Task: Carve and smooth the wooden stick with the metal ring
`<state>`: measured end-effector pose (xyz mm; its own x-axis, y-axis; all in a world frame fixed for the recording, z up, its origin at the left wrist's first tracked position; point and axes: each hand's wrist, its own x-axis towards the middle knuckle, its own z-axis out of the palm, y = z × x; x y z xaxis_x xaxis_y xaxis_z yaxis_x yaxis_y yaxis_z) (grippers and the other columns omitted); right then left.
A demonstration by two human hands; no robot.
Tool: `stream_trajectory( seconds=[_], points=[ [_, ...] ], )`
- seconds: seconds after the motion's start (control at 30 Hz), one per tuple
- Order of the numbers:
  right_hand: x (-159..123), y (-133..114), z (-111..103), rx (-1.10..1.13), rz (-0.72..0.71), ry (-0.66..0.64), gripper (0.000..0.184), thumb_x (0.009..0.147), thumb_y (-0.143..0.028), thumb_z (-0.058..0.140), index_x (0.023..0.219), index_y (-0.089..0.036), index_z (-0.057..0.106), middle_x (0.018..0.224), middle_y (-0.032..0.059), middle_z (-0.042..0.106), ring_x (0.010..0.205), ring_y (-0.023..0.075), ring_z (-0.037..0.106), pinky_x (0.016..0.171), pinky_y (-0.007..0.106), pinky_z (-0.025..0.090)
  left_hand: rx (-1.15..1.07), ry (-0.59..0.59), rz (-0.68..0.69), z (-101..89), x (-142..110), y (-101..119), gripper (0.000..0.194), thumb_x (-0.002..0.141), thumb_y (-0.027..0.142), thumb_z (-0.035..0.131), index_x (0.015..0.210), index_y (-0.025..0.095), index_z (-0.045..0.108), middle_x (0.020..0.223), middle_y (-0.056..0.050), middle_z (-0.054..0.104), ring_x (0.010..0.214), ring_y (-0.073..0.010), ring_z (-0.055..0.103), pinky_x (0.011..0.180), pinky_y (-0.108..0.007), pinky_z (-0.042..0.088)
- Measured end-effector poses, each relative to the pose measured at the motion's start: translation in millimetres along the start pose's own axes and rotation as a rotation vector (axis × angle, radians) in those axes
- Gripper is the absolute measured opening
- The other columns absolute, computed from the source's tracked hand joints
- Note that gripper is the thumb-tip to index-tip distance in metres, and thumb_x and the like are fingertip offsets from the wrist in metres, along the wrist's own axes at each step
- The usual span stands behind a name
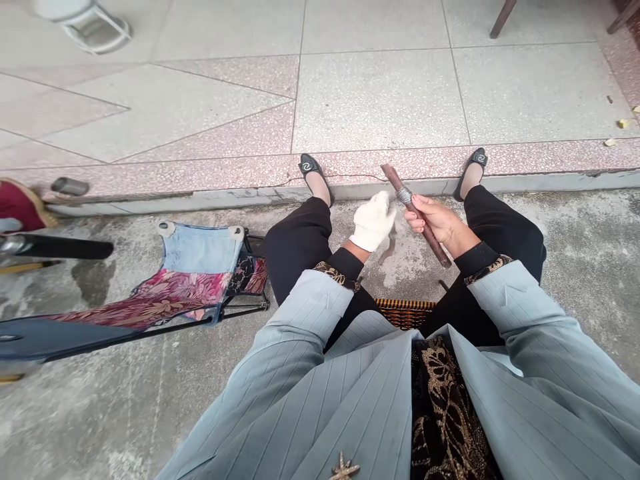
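I sit low with my knees apart. My right hand (434, 219), bare, is closed round a dark brown wooden stick (431, 239) that has a silver band (404, 195) near its upper end. The stick slants from my lap up toward the tiled step. My left hand (373, 221) wears a white glove, and its fingers are curled close beside the silver band. What the glove holds, if anything, is hidden. Both hands are between my knees, above the concrete ground.
A woven basket (405, 312) shows between my legs. A folding stool with floral and denim fabric (200, 277) stands to my left. A black tube (60, 248) and a red cloth (20, 203) lie at far left. Tiled floor (380, 100) rises beyond a step; chair legs (501, 19) stand far off.
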<state>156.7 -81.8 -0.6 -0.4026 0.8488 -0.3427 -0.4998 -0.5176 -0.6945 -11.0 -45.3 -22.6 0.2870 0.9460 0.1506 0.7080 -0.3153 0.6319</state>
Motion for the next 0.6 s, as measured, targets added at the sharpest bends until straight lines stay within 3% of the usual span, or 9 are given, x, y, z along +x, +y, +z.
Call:
stream_trajectory(
  seconds=[0.1, 0.2, 0.3, 0.37, 0.47, 0.6],
  points=[
    [2.2, 1.1, 4.4, 0.055, 0.024, 0.056, 0.031, 0.093, -0.037, 0.064, 0.092, -0.023, 0.036, 0.064, -0.0073, 0.047, 0.043, 0.0037, 0.035, 0.042, 0.014, 0.029, -0.044, 0.021, -0.024, 1.7, 0.9, -2.5, 0.014, 0.089, 0.028, 0.055, 0.096, 0.018, 0.061, 0.097, -0.011, 0.067, 0.095, -0.0231, 0.065, 0.076, -0.028, 0.045],
    [1.2, -3.1, 3.3, 0.057, 0.057, 0.065, 0.031, 0.094, -0.038, 0.062, 0.092, -0.023, 0.035, 0.065, -0.0074, 0.047, 0.043, 0.0037, 0.033, 0.042, 0.014, 0.029, -0.332, -0.013, -0.113, -0.3, 0.3, -4.0, 0.014, 0.086, 0.028, 0.057, 0.094, 0.018, 0.061, 0.090, -0.008, 0.067, 0.083, -0.0189, 0.066, 0.068, -0.026, 0.047],
    [-3.3, -10.1, -2.3, 0.019, 0.051, 0.008, 0.032, 0.092, -0.039, 0.064, 0.091, -0.022, 0.036, 0.065, -0.0071, 0.047, 0.043, 0.0036, 0.032, 0.043, 0.015, 0.028, -0.862, -0.227, -0.288, -5.6, -1.4, -5.3, 0.020, 0.084, 0.033, 0.056, 0.096, 0.017, 0.060, 0.072, -0.002, 0.064, 0.053, -0.0115, 0.057, 0.048, -0.022, 0.042],
    [-6.2, -13.7, -7.1, -0.026, 0.049, -0.054, 0.033, 0.091, -0.040, 0.066, 0.092, -0.021, 0.038, 0.064, -0.0071, 0.046, 0.044, 0.0040, 0.032, 0.043, 0.017, 0.028, -1.153, -0.386, -0.404, -9.7, -1.7, -6.5, 0.024, 0.081, 0.035, 0.058, 0.095, 0.016, 0.060, 0.064, 0.000, 0.062, 0.043, -0.0096, 0.053, 0.040, -0.020, 0.036],
    [-7.3, -14.5, -14.2, -0.102, 0.068, -0.169, 0.037, 0.089, -0.045, 0.068, 0.094, -0.021, 0.040, 0.062, -0.0072, 0.045, 0.044, 0.0047, 0.031, 0.043, 0.018, 0.025, -1.357, -0.565, -0.501, -13.6, -0.4, -8.6, 0.024, 0.076, 0.032, 0.063, 0.090, 0.013, 0.061, 0.059, -0.001, 0.062, 0.040, -0.0099, 0.055, 0.036, -0.018, 0.035],
    [-5.5, -11.3, -19.6, -0.162, 0.081, -0.363, 0.047, 0.083, -0.054, 0.071, 0.094, -0.020, 0.041, 0.061, -0.0077, 0.045, 0.042, 0.0038, 0.025, 0.040, 0.018, 0.020, -1.465, -0.733, -0.541, -14.3, 0.2, -11.2, 0.019, 0.076, 0.027, 0.065, 0.085, 0.010, 0.064, 0.057, -0.004, 0.065, 0.039, -0.0104, 0.057, 0.036, -0.016, 0.039]
  ],
)
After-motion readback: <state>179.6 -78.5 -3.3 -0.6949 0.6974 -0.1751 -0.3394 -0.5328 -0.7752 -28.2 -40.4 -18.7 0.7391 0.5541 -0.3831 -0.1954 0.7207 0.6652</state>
